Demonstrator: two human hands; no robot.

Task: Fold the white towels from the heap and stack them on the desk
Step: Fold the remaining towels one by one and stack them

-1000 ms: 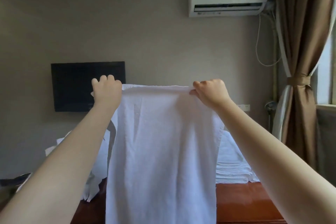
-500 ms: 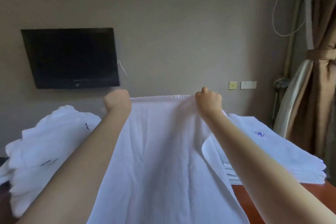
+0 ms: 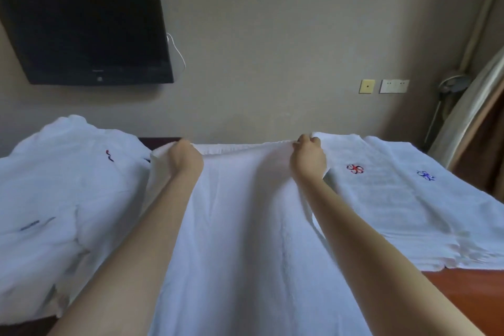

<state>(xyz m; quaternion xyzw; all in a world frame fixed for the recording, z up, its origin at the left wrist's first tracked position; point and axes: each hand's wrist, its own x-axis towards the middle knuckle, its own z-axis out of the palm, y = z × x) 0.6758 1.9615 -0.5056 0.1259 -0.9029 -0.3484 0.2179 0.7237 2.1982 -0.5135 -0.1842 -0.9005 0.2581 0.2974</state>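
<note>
A long white towel [image 3: 245, 240] lies spread lengthwise down the middle of the wooden desk [image 3: 469, 297]. My left hand [image 3: 185, 158] grips its far left corner and my right hand [image 3: 308, 155] pinches its far right corner, both at the desk's far edge by the wall. To the left sits the rumpled heap of white towels [image 3: 54, 199]. On the right lies the stack of folded white towels [image 3: 409, 207], with a red and a blue embroidered mark on top. The spread towel's right edge overlaps the stack's near side.
A black wall-mounted TV [image 3: 81, 24] hangs at upper left. Wall sockets [image 3: 384, 86] sit to the right, with a brown curtain [image 3: 488, 123] and a standing fan beyond the desk's right end. Bare desk wood shows at the lower right.
Both hands have brought the towel down from chest height and laid it out flat on the desk, reaching toward the wall. The view has tipped downward.
</note>
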